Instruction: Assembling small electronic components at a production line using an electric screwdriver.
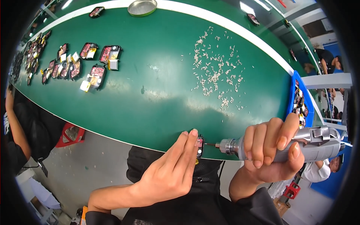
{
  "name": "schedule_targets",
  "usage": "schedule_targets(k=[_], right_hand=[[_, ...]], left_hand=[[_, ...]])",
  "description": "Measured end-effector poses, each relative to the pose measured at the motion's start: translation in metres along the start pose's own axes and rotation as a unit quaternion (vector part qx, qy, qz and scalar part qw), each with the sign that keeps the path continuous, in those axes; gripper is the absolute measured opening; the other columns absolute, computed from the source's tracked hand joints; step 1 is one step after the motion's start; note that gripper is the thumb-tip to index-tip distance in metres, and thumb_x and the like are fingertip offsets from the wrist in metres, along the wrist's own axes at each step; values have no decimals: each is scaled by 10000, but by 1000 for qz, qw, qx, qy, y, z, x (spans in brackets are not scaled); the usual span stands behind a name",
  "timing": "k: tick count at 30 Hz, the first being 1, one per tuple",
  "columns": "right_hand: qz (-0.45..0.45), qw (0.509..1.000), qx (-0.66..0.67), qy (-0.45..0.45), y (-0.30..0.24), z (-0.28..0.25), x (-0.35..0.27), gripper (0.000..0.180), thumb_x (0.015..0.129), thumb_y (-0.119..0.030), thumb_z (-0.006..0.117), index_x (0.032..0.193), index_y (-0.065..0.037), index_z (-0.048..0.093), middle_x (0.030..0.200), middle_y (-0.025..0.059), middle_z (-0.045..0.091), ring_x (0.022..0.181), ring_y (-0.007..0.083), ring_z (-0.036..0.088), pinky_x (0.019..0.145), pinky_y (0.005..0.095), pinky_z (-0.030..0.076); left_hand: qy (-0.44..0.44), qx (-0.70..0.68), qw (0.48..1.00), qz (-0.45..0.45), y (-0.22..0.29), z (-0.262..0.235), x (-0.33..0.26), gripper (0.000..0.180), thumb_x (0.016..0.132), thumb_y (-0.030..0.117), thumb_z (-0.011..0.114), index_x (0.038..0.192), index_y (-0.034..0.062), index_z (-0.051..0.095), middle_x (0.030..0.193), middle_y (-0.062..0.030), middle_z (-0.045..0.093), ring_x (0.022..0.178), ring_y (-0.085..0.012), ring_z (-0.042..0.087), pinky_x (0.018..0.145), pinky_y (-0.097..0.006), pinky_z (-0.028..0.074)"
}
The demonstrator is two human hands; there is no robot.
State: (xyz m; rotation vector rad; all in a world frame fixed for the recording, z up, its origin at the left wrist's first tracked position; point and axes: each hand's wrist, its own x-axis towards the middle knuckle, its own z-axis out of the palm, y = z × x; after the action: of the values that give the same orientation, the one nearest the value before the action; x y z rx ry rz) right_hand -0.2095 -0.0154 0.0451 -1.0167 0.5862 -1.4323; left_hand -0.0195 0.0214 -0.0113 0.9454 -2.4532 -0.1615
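Note:
My right hand (272, 148) is wrapped around a grey power screwdriver (324, 144), held level with its thin bit pointing left. The bit's tip is at the right side of a small black device housing (200, 147) with a red circuit board inside. My left hand (165, 174) holds this housing at the table's near edge, fingers straight and pressed together against its left side. Part of the housing is hidden behind those fingers. Whether the bit touches a screw is too small to tell.
Many tiny silvery screws (215, 78) lie scattered on the green table (157, 108). Several similar open housings (96, 76) with pouch batteries sit at the left. A blue bin (309, 107) of assemblies stands at the right, a round metal dish (142, 7) at the back. Other people sit nearby.

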Motion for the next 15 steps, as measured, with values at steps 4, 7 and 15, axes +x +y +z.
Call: schedule_targets(k=[4,7,15], right_hand=[[21,1000,13,-3,6,-5,1,174,903,-226,491,851,-72,427,563,9,421,436,113,430,499,269,386],[27,1000,3,-10,10,-4,4,176,903,-225,492,848,-72,425,562,8,420,442,115,435,502,272,388],[21,999,-18,-22,17,-4,3,177,899,-216,503,835,-74,419,558,11,428,432,113,437,486,266,390]], left_hand=[[6,-4,1000,-8,-1,1,0,279,661,-64,625,917,-174,627,1058,-293,620,929,-357,622,742,-346,573],[7,-12,1000,-14,-3,1,-2,264,671,-58,627,909,-171,630,1047,-288,627,918,-354,627,731,-341,576],[27,0,1000,-13,-3,8,-3,251,677,-51,633,903,-161,638,1033,-273,640,904,-348,637,715,-331,579]])
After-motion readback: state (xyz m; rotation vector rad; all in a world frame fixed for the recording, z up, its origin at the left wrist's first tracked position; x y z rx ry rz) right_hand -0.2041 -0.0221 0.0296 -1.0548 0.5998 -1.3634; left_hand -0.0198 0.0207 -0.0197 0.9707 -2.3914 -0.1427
